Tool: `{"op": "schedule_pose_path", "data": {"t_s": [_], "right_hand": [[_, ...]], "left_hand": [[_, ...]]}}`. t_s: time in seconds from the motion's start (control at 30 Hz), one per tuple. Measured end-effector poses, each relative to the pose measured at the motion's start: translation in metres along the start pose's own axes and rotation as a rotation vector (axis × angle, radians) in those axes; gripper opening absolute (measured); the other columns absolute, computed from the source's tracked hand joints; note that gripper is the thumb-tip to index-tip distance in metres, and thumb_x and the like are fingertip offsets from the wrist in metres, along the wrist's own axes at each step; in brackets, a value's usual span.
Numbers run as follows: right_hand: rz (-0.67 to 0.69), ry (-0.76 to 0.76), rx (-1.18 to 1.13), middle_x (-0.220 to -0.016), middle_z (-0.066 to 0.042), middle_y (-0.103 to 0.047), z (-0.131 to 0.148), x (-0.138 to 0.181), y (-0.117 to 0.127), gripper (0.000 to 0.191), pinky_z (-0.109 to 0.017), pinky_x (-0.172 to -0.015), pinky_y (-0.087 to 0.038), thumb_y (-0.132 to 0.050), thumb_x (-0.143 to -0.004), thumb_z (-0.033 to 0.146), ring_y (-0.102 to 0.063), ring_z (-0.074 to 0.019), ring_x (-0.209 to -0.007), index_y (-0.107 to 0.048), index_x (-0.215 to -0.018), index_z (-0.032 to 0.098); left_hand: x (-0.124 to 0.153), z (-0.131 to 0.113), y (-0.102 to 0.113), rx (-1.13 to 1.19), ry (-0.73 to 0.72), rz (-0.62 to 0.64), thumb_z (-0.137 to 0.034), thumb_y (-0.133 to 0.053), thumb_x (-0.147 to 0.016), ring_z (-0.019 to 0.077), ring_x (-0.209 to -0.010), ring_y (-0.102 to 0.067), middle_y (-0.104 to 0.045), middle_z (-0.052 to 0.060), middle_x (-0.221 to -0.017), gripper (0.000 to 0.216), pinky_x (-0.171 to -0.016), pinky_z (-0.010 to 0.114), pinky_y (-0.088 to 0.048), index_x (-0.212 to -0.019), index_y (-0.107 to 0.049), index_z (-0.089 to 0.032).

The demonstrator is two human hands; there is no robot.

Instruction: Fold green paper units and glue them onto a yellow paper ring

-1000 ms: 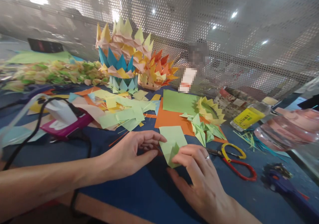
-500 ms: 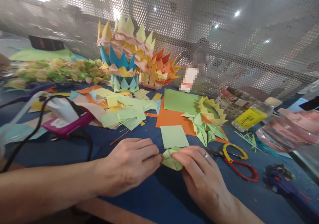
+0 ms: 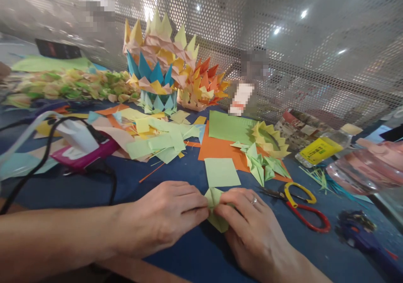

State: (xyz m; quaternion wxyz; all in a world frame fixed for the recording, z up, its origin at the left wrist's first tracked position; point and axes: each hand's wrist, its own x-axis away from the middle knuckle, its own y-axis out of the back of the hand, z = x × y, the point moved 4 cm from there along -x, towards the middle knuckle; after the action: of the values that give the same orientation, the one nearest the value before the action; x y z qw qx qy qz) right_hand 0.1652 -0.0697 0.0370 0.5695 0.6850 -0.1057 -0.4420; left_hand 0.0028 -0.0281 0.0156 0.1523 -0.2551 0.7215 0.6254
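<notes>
Between my two hands is a small folded piece of light green paper (image 3: 217, 220), creased down its middle. My left hand (image 3: 166, 216) pinches its left edge with the fingertips. From the right, my right hand (image 3: 252, 228), a ring on one finger, grips the same piece; its thumb is mostly hidden. Just beyond lies a flat pale green paper square (image 3: 222, 172). Several folded green paper points (image 3: 255, 165) rest behind it on an orange sheet (image 3: 211, 148). Scissors (image 3: 294, 199) with yellow and red handles lie right of my right hand.
A magenta power strip (image 3: 85, 150) with cables sits at left, near loose paper scraps (image 3: 160, 138). Layered paper crowns (image 3: 157, 73) stand at the back. On the right are a bottle (image 3: 327, 146), a pink jug (image 3: 368, 165) and a dark blue glue gun (image 3: 362, 237).
The folded green paper has turned more upright between my fingers and shows its middle crease. Both hands sit slightly lower in view and still hold it.
</notes>
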Motion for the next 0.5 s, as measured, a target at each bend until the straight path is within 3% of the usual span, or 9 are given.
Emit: {"op": "schedule_pose_path", "data": {"t_s": [0.13,0.37,0.5], "right_hand": [[-0.007,-0.025,0.011,-0.102,-0.011,-0.067,0.0016,0.0005,0.0015,0.019,-0.038,-0.085,-0.054,-0.050,-0.080,0.006,-0.062,-0.0238,-0.098,-0.063,-0.090,0.017],[0.059,-0.017,-0.098,-0.093,-0.008,-0.072,0.0002,0.0053,-0.0039,0.012,-0.033,-0.075,-0.058,-0.053,-0.088,0.012,-0.067,-0.0193,-0.080,-0.060,-0.096,0.017],[0.010,0.028,-0.077,-0.101,-0.008,-0.073,0.0021,0.0044,-0.0011,0.015,-0.030,-0.079,-0.058,-0.048,-0.092,0.012,-0.070,-0.0186,-0.088,-0.057,-0.104,0.017]], "left_hand": [[0.0030,0.0005,-0.0044,-0.007,0.016,-0.004,-0.008,-0.046,-0.094,0.0210,-0.086,-0.065,-0.070,0.009,-0.091,0.018,-0.078,0.033,-0.055,-0.098,-0.063,-0.013],[0.0003,-0.0007,-0.0018,0.035,0.058,0.056,-0.005,-0.044,-0.093,0.0207,-0.080,-0.063,-0.068,0.009,-0.088,0.021,-0.072,0.033,-0.052,-0.092,-0.064,-0.011],[-0.0017,-0.0012,0.0003,0.028,0.063,0.023,-0.004,-0.044,-0.091,0.0198,-0.076,-0.060,-0.065,0.008,-0.083,0.023,-0.068,0.032,-0.049,-0.080,-0.062,-0.013]]}}
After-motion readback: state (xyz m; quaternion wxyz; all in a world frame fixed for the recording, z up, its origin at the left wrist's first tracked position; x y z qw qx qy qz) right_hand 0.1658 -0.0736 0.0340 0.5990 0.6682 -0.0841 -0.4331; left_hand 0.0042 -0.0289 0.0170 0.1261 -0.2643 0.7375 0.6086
